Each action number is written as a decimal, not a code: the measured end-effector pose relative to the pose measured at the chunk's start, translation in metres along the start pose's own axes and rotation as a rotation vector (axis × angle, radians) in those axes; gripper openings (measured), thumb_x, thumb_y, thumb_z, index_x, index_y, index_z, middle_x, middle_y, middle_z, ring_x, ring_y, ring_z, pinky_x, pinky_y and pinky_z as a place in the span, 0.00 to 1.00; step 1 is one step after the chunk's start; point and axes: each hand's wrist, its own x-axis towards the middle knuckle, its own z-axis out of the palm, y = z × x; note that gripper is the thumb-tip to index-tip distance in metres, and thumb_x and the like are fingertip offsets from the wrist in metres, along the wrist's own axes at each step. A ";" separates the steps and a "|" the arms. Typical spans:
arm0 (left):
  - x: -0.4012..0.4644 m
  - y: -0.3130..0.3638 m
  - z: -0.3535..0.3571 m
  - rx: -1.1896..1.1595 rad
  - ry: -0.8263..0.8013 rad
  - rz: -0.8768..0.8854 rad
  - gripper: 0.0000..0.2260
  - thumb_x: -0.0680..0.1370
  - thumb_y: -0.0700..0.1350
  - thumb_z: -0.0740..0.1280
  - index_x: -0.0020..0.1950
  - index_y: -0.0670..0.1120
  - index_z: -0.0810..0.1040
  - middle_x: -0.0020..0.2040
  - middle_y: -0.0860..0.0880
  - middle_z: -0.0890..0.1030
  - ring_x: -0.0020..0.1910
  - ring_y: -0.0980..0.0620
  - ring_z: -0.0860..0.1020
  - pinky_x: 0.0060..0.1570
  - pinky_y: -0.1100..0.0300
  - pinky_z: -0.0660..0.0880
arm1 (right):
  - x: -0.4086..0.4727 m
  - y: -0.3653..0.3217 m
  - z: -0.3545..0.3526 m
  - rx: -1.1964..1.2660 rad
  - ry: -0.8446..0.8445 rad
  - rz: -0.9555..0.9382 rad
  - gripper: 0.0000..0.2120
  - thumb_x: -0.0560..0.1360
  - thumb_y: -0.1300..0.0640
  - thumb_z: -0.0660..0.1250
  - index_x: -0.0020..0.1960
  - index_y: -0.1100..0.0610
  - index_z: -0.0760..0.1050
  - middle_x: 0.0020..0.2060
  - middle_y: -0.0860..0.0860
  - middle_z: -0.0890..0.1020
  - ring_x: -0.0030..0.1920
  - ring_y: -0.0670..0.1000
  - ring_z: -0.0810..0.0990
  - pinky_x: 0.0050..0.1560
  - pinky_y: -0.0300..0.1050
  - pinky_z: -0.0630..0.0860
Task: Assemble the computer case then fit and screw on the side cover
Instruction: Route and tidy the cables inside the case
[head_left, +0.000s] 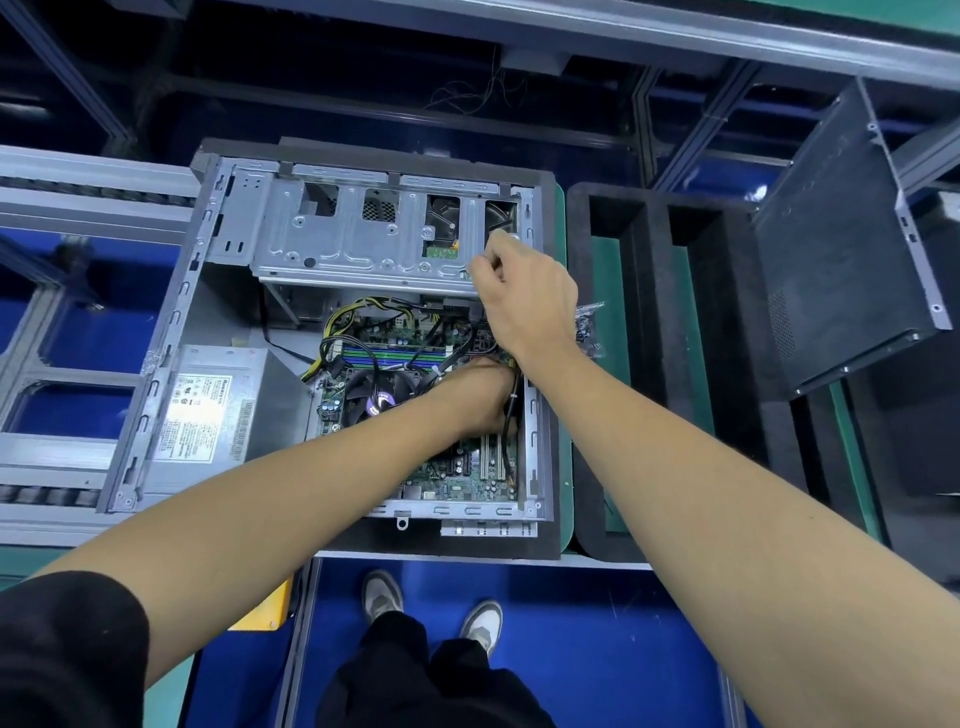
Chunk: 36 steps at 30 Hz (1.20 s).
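1. My right hand (524, 291) – fingers curled tight, tips pinched together at the right end of the drive cage (363, 234). Whatever is in the pinch is too small to make out.
2. My left hand (480, 397) sits lower, down inside the computer case (332, 332) over the motherboard (415, 415). My right forearm crosses over it, so I cannot tell if those fingers are spread or gripping; black cables (511, 410) run right against them.
3. Just left of the left hand: the CPU fan (376, 397), with yellow and black wiring (358, 312) looping above it.
4. Further left, inside the same case – the power supply (208, 410), label facing up.
5. The case lies on its side, open side up, on a black foam pad (550, 540), directly under both hands.
6. Just right of my right wrist, outside the case wall: a small clear bag of screws (589, 325) on the green mat (558, 208).
7. Right of that, a black foam tray (654, 312) with deep slots.
8. Well right of both hands: the side cover (841, 260), dark panel, tilted, leaning off the case entirely.
9. Left of the case – a grey conveyor frame (78, 208).
10. Below my arms: my shoes (431, 608) on blue floor.
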 end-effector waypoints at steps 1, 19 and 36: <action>0.000 0.000 0.000 -0.003 -0.003 0.000 0.20 0.74 0.45 0.74 0.62 0.39 0.76 0.60 0.40 0.77 0.62 0.41 0.74 0.60 0.52 0.76 | 0.000 0.000 0.000 0.001 -0.002 0.002 0.11 0.76 0.51 0.56 0.36 0.52 0.64 0.26 0.48 0.67 0.29 0.51 0.64 0.32 0.43 0.55; -0.002 0.003 -0.004 0.010 0.000 0.030 0.16 0.73 0.48 0.73 0.55 0.40 0.79 0.53 0.42 0.80 0.58 0.43 0.76 0.56 0.53 0.77 | 0.000 0.000 0.001 0.004 0.012 0.012 0.11 0.76 0.51 0.58 0.38 0.55 0.70 0.28 0.51 0.74 0.31 0.56 0.71 0.34 0.46 0.58; 0.002 0.016 0.004 0.139 0.002 0.003 0.16 0.79 0.45 0.69 0.65 0.42 0.76 0.60 0.41 0.80 0.58 0.40 0.79 0.54 0.51 0.76 | -0.001 0.000 0.001 -0.002 0.013 0.000 0.11 0.76 0.50 0.57 0.37 0.53 0.68 0.27 0.48 0.71 0.30 0.52 0.68 0.34 0.45 0.57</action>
